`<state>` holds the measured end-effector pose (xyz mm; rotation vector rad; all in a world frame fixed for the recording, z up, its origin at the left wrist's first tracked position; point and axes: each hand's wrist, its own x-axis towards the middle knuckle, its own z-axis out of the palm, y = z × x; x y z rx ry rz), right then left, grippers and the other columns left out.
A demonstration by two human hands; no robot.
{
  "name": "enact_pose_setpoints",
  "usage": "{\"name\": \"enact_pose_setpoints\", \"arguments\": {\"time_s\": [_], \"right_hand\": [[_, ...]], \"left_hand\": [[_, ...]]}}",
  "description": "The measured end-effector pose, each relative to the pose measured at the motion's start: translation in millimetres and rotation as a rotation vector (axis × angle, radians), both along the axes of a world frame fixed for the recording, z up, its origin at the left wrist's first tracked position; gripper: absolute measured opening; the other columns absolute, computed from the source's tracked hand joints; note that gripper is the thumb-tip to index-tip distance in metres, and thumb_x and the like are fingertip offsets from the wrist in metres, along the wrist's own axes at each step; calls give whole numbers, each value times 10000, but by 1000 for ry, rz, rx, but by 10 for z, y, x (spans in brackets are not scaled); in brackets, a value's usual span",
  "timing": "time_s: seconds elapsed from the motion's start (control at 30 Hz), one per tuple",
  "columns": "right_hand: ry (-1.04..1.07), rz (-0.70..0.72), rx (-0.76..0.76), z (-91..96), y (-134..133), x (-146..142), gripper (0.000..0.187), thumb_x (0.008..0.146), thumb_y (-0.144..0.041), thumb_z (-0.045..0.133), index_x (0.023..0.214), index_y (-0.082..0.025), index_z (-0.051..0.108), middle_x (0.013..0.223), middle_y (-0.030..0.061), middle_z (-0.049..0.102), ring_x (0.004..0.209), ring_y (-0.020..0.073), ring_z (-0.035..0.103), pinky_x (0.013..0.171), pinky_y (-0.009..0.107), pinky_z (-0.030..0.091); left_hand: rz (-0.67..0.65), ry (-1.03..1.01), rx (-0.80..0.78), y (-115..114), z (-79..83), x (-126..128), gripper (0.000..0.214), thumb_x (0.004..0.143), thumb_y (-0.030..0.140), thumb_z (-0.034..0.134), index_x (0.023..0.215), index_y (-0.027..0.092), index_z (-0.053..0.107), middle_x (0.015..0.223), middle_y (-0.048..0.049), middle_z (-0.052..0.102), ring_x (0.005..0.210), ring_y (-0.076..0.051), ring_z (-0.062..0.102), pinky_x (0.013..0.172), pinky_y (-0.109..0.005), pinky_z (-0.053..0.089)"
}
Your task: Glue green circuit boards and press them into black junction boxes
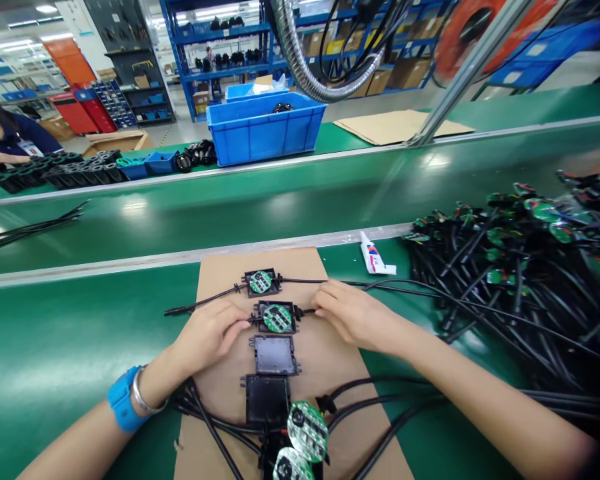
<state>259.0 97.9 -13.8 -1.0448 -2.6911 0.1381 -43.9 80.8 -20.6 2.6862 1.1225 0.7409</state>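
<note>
On a brown cardboard sheet point(230, 267) lies a row of black square housings. The second housing point(277, 317) holds a round green circuit board. My left hand point(207, 337) pinches its left cable stub. My right hand point(353, 313) pinches the cable at its right side. Above it sits another housing with a green board point(261, 282), cables running out both sides. Below lie an empty housing point(275, 355) and a black lid point(267, 399). Two loose green boards point(307, 430) rest near the bottom edge with black cables.
A big heap of cabled boards point(520, 267) fills the right. A small white glue tube point(375, 259) lies by the metal rail. Beyond the green conveyor belt point(260, 207) stand a blue bin point(263, 130) and black parts point(65, 170); a seated person point(10, 137) works far left.
</note>
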Motion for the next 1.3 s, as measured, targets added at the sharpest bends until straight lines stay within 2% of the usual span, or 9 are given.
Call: {"name": "enact_pose_setpoints", "arguments": {"time_s": [0.23,0.5,0.63,0.83,0.97,1.07,1.17,1.23,1.3], "right_hand": [[-155,-37,176,-177,8,-109,199,904,-126,417,846,-151,605,815,71,583,766,194,494,719,310,366],[-140,-145,181,-140,-154,-186,154,892,-181,486,918,-143,632,887,97,606,863,217,498,740,318,329],[-132,-159,200,-166,-167,-178,198,898,-121,446,934,-143,639,864,94,606,851,209,490,730,309,321],[-142,-131,234,-169,-213,-167,239,859,-60,437,938,-153,642,840,80,588,811,204,459,726,316,299],[-162,-164,225,-200,-182,-182,220,878,-79,434,916,-152,638,840,85,578,819,204,448,718,316,286],[-175,-169,204,-211,-130,-178,222,882,-80,429,901,-161,635,843,80,575,818,199,446,706,315,282],[-149,-200,186,-92,-220,-206,240,882,-79,405,886,-156,632,843,88,571,812,204,443,702,325,291],[-33,-169,84,65,-410,-270,216,899,-145,410,877,-149,625,843,93,560,813,208,442,716,334,317],[109,-58,-138,222,-670,-365,178,890,-289,485,886,-161,608,858,81,542,830,211,444,734,338,355]], "left_hand": [[186,153,57,-31,-59,19,184,936,242,471,876,172,630,812,-60,638,764,-202,598,679,-319,496],[215,138,20,-1,-5,-13,160,932,231,468,905,174,615,845,-47,646,816,-179,600,771,-307,500],[195,161,37,26,11,-11,149,926,207,470,914,178,616,847,-46,649,823,-179,603,782,-306,501],[231,227,59,18,-6,-4,156,927,201,466,944,186,621,838,-50,642,829,-187,592,774,-303,495],[272,287,55,66,-35,53,179,928,206,457,944,168,632,822,-74,632,788,-216,582,696,-326,489],[249,306,29,57,2,51,169,921,206,468,918,164,631,833,-78,629,777,-223,584,693,-342,488],[192,258,-5,-138,116,16,158,928,227,466,987,177,604,943,-80,623,887,-222,578,803,-364,479],[51,128,-168,-378,207,9,164,922,314,500,1000,189,572,981,-71,605,916,-208,562,831,-351,472],[-109,2,-412,-638,268,33,344,832,483,616,999,192,540,971,-64,582,890,-208,543,787,-338,480]]}}
